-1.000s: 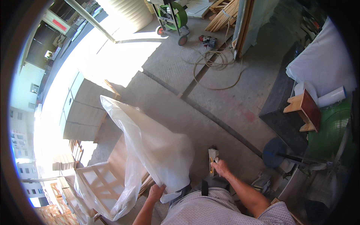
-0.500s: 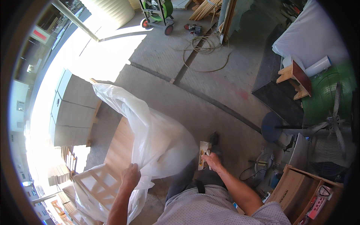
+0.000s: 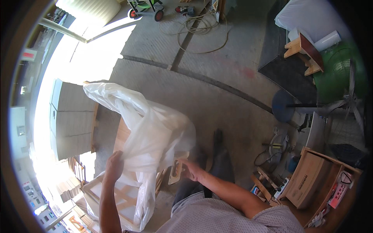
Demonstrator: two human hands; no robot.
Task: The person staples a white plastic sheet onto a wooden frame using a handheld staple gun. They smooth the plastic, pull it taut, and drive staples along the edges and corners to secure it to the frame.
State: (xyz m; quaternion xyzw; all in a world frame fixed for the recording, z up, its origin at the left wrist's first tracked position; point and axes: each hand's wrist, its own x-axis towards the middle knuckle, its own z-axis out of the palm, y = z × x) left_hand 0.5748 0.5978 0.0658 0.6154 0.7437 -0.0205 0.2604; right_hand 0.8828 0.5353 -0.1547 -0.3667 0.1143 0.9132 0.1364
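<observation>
Translucent white plastic sheeting (image 3: 155,128) drapes over a wooden piece with a pale brown panel (image 3: 122,134) and a slatted frame (image 3: 126,190). My left hand (image 3: 114,163) is closed on the sheeting's near left edge. In my right hand (image 3: 190,169) is a metallic tool with a slotted handle, which looks like a staple gun (image 3: 176,173). It is beside the sheeting's near right edge; whether it touches is hard to tell.
Grey boards (image 3: 75,120) are stacked at left. A coiled hose (image 3: 202,25) and a red power tool (image 3: 185,11) lie on the far floor. To the right stand a pedestal fan (image 3: 345,103), a small wooden stool (image 3: 305,52) and a wooden cabinet (image 3: 311,186) holding a carton.
My right hand has brought the tool left to the sheeting's edge. My left hand has shifted left and up, still holding the sheeting. The whole view has shifted too.
</observation>
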